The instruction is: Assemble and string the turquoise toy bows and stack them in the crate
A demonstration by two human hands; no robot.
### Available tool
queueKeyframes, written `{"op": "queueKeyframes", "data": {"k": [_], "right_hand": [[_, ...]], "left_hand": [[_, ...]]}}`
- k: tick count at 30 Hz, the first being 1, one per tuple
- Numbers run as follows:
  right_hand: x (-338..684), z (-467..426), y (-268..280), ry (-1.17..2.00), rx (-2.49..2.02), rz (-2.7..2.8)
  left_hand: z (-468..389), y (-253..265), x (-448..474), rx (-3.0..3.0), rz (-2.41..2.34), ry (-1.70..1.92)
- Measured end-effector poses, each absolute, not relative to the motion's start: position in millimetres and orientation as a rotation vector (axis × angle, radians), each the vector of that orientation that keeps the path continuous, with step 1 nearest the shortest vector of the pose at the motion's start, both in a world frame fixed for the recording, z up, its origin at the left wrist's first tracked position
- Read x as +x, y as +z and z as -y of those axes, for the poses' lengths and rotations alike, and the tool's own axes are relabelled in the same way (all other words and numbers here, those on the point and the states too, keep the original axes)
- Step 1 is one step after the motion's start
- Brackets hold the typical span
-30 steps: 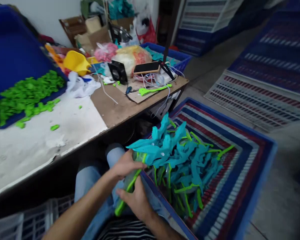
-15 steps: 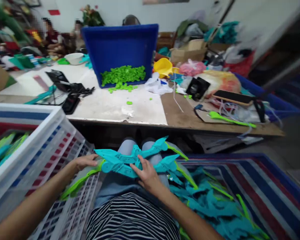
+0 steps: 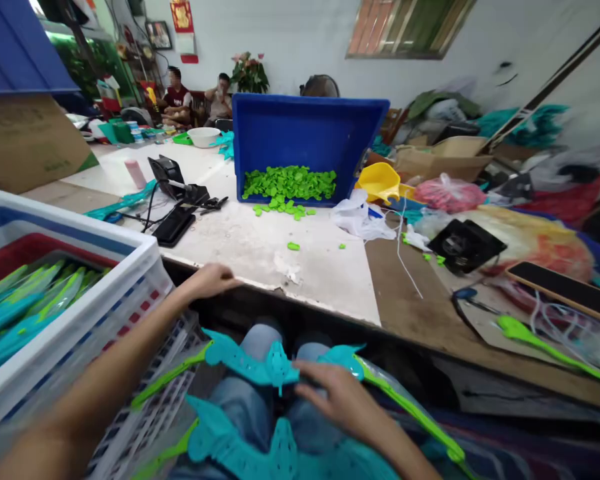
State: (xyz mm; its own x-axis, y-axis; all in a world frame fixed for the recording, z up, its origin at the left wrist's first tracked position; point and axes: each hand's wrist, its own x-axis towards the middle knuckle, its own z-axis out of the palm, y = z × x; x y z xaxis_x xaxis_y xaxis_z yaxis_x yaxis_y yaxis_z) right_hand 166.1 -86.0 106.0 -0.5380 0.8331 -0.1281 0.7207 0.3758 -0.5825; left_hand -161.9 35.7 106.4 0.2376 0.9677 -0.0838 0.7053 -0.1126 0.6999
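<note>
White-topped table (image 3: 325, 267) fills twelve o'clock; over the knees (image 3: 264, 341) at six, the right hand (image 3: 339, 395) clamps its fingers on a turquoise-and-green toy bow (image 3: 240, 360), probably light, stiff, best gripped mid-body, while the left hand (image 3: 210, 281), at ten, has unclear finger spread.

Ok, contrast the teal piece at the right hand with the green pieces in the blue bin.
The teal piece has green ends; the green pieces show only green.
The teal piece is long; the green pieces are small.
The right hand touches the teal piece; the green pieces lie heaped in the blue bin.
Both show bright green.
</note>
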Motion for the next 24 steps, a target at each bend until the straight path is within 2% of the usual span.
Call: {"op": "queueKeyframes", "data": {"k": [3, 5, 9, 12, 15, 19, 24], "right_hand": [[177.3, -31.2, 124.3, 0.407, -1.371, 2.357], [178.5, -114.0, 126.1, 0.183, -1.413, 2.353], [168.8, -253.0, 110.0, 0.003, -1.606, 2.210], [162.9, -325.6, 94.3, -0.097, -1.702, 1.984], [168.8, -384.9, 87.8, -0.100, -1.655, 1.834], [179.6, -454.3, 91.6, 0.072, -1.656, 1.749], [161.4, -483.0, 91.2, 0.174, -1.657, 1.763]], "left_hand": [[-123.6, 123.9, -128.0, 1.904, -1.665, 0.837], [-183.5, 126.0, -108.1, 1.806, -1.850, 0.835], [-280.0, 114.3, -78.3, 1.640, -2.088, 0.711], [-329.4, 101.2, -65.8, 1.787, -2.209, 0.841], [-370.5, 92.9, -64.6, 1.877, -2.300, 0.938], [-419.5, 90.7, -74.7, 1.586, -2.387, 0.865], [-442.6, 87.4, -75.7, 1.702, -2.216, 0.892]]}}
